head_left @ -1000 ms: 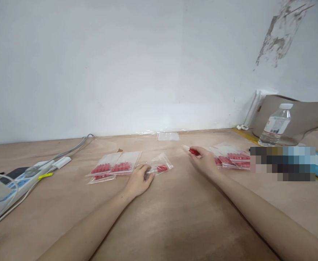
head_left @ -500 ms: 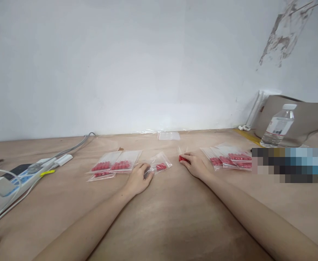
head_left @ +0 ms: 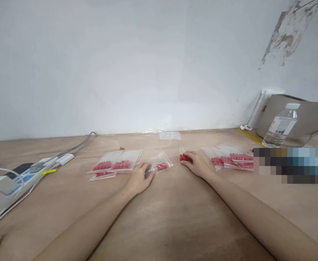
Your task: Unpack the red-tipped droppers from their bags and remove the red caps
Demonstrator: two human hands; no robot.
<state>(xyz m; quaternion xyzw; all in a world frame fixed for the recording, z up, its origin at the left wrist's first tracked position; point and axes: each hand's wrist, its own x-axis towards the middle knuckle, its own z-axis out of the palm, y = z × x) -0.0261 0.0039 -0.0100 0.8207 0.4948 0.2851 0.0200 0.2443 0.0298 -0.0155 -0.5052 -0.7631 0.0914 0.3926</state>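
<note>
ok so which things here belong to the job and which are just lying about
Job, it seems:
middle bag, at the left hand
red pieces, at the right hand
left bags
right bags

Lying about:
bottle
power strip
cable

Behind the bottle, a grey case is cut off; what lies just before it is blurred out. Left of it, the right hand partly hides a bag; farther left, the power strip is cut off.

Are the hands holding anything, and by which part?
The right hand holds a clear bag of red pieces by its right side. The left hand is at the left end of another clear bag; whether it grips cannot be told.
</note>
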